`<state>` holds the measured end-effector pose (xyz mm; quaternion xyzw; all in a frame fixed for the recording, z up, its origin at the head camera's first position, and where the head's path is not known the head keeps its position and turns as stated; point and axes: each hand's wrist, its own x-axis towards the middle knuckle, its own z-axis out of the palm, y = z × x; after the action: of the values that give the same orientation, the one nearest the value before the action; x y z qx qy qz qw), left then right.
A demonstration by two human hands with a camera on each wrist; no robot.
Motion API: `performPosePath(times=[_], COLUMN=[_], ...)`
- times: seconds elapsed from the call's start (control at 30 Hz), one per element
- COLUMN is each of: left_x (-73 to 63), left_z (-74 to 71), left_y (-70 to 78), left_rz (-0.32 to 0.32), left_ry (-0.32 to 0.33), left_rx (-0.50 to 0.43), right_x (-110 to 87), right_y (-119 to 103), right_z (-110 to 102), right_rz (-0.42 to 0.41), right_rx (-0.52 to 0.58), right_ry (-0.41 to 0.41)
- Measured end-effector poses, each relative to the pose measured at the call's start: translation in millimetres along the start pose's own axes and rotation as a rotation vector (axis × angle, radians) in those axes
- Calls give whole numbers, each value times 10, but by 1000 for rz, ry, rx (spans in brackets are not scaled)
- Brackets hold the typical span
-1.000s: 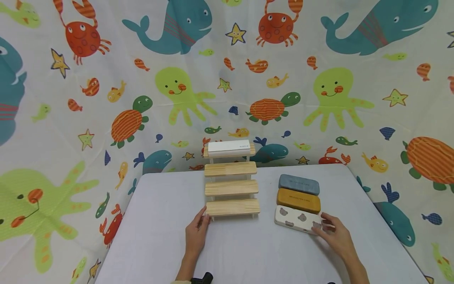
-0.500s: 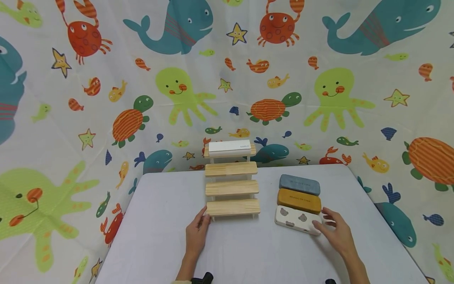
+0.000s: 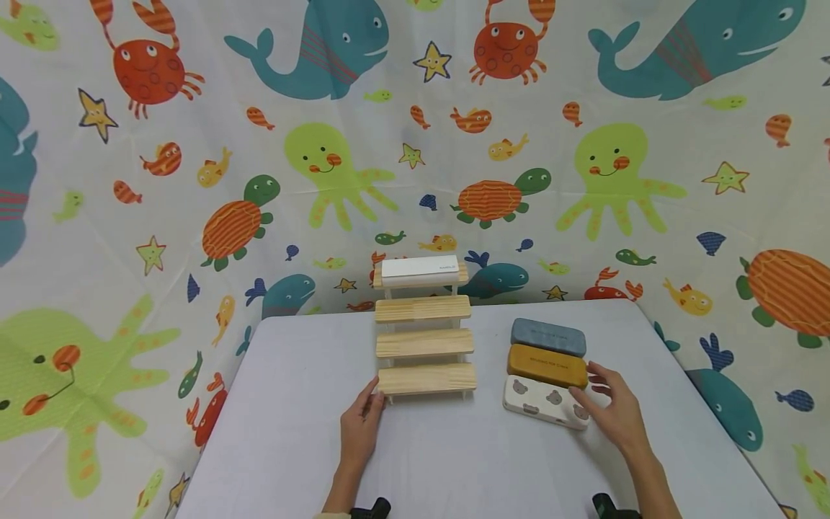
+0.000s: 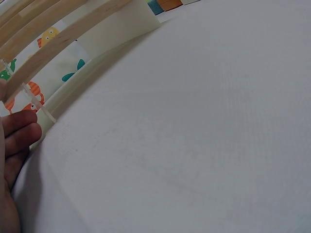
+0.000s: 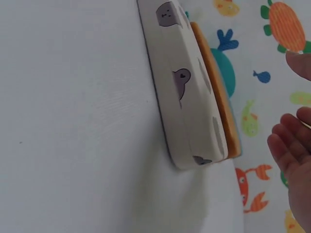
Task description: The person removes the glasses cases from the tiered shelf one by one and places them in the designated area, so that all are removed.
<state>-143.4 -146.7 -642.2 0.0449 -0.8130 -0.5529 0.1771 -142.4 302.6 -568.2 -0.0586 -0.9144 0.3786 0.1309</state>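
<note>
A stepped wooden rack (image 3: 425, 379) of several pale boards stands at the table's middle. My left hand (image 3: 359, 431) rests at its lowest board's left end, its index fingertip touching the corner; in the left wrist view, fingers (image 4: 22, 138) lie loosely below the board. To the right lie three oblong cases in a row: blue-grey (image 3: 547, 337), mustard (image 3: 547, 366) and white with bear heads (image 3: 538, 398). My right hand (image 3: 619, 414) hovers by the right ends of the mustard and white cases, thumb and fingers spread. In the right wrist view nothing lies between thumb and fingers.
A white oblong box (image 3: 418, 270) sits on the rack's top board. White cloth covers the table (image 3: 454, 461). A sea-animal curtain (image 3: 415, 202) hangs behind and along both sides.
My right hand has shifted slightly back, from the white bear case's right end toward the mustard case's end. The left hand stays at the rack's corner, and the cases have not moved.
</note>
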Motion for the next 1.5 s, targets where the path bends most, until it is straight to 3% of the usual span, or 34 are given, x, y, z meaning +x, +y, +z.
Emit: performPosePath(times=[0.5, 0.73, 1.2, 1.5], left_x=[-6, 4, 1, 12], left_z=[6, -7, 15, 13], left_y=[1, 3, -3, -9], left_rz=[-3, 2, 10, -2], left_ry=[9, 8, 18, 20], left_rx=[25, 19, 35, -18], right_x=[308, 490, 852, 1033], right_y=[-384, -606, -836, -1004], right_z=[-19, 23, 191, 269], right_rz=[-161, -169, -274, -278], right_rx=[73, 117, 206, 227], right_ry=[21, -6, -43, -79])
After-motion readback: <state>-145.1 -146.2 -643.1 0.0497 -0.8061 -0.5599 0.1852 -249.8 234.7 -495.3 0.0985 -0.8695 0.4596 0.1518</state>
